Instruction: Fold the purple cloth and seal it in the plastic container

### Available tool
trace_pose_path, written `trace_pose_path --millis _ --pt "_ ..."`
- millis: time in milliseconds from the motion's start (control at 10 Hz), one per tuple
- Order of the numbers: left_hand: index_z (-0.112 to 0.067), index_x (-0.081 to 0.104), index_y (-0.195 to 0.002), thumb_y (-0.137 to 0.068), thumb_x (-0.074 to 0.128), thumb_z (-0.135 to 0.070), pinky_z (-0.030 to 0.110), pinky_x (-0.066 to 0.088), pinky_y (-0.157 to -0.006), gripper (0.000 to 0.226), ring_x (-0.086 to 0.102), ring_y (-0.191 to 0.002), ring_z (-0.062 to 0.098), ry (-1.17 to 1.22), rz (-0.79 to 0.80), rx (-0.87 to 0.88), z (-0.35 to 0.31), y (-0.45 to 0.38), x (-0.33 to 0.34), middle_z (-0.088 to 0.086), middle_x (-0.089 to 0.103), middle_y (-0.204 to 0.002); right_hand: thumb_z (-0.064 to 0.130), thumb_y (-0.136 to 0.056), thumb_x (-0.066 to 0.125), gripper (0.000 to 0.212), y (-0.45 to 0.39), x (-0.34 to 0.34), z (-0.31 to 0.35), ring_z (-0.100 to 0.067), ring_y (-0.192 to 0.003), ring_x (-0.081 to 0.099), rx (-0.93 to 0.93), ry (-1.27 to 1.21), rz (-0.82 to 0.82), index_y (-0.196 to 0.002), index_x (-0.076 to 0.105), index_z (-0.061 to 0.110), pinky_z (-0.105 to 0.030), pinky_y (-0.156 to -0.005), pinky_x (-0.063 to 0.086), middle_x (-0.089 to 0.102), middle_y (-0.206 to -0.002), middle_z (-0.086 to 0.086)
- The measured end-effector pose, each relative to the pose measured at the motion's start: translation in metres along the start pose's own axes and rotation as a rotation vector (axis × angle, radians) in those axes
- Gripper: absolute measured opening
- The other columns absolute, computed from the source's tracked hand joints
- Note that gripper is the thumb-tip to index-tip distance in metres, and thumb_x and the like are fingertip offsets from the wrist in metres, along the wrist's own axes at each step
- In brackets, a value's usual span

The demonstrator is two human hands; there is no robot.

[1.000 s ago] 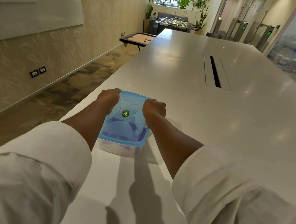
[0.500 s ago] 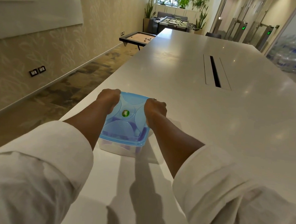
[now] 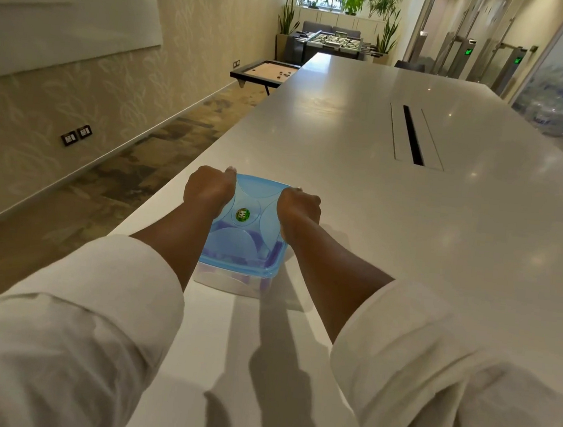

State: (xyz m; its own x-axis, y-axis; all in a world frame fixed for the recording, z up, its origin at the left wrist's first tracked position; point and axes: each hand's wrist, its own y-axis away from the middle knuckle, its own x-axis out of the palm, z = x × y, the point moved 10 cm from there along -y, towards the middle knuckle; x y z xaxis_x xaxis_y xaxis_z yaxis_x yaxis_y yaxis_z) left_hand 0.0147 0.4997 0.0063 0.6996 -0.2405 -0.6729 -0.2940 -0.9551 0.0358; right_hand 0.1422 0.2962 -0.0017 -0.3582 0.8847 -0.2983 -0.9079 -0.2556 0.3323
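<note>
A clear plastic container [image 3: 228, 282] stands on the white table [image 3: 390, 244] near its left edge. A translucent blue lid [image 3: 236, 243] with a round green sticker lies on top of it. The purple cloth [image 3: 278, 247] shows dimly through the lid and the container's wall. My left hand [image 3: 208, 189] is curled over the lid's far left corner. My right hand [image 3: 299, 206] is curled over the far right corner. Both press on the lid with fingers bent; the fingertips are hidden behind the knuckles.
A dark cable slot [image 3: 411, 134] runs along the middle of the table further out. The table's left edge drops to patterned carpet [image 3: 103, 189]. A small game table [image 3: 264, 72] and a foosball table [image 3: 331, 42] stand far back.
Both hands stay on the lid's far corners. The right hand has shifted very slightly; the container has not moved.
</note>
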Motion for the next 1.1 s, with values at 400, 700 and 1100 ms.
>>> trace_pose_path --millis 400,700,1100 --pt "-0.012 0.072 -0.107 -0.091 0.05 -0.043 0.038 0.052 -0.089 0.041 0.066 -0.101 0.03 -0.095 -0.102 0.184 -0.027 0.026 -0.015 0.01 0.073 -0.108 0.038 -0.098 0.036 0.047 -0.002 -0.003 -0.007 -0.035 -0.116 0.056 0.026 0.0 -0.002 -0.128 0.043 0.002 -0.042 -0.097 0.045 0.055 -0.132 -0.017" --pt "-0.016 0.065 -0.121 -0.094 0.043 -0.048 0.045 0.045 -0.099 0.047 0.06 -0.113 0.028 -0.364 -0.214 0.383 -0.061 0.048 -0.021 0.008 0.068 -0.119 0.051 -0.096 0.035 0.062 -0.001 -0.007 -0.013 -0.035 -0.117 0.056 0.028 0.048 0.08 -0.133 0.042 0.003 -0.041 -0.098 0.046 0.056 -0.133 -0.017" --pt "-0.019 0.066 -0.121 -0.097 0.039 -0.037 0.042 0.043 -0.097 0.041 0.062 -0.109 0.028 -0.474 -0.238 0.647 -0.127 0.102 -0.009 0.008 0.071 -0.115 0.048 -0.097 0.028 0.058 -0.007 -0.09 0.013 -0.033 -0.12 0.052 -0.33 0.325 -0.069 -0.127 0.053 0.004 -0.043 -0.099 0.043 0.057 -0.129 -0.016"
